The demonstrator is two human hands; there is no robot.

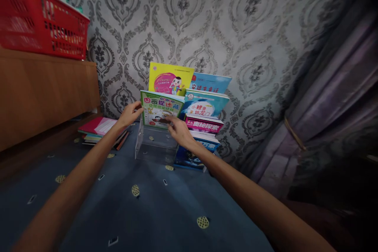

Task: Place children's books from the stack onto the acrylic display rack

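A green picture book (156, 120) stands upright in a clear plastic rack (156, 149), in front of a yellow book (156, 75). My left hand (130, 114) is at the green book's left edge, thumb and fingers bent around that edge. At its lower right front is my right hand (178, 130), fingers bent against the cover. Right of it, a blue book (214, 82), a teal book (218, 102), a pink-spined book (206, 125) and dark blue books (189, 157) stand in tiers. The rack's front part shows through as bare clear plastic.
Left of the rack lies a pile of books with a red one (91, 126) on top. A red basket (26, 19) sits on a wooden cabinet (47, 90). Patterned wall behind; a tied grey curtain (298, 126) hangs at the right. Dark blue cloth (118, 204) covers the surface.
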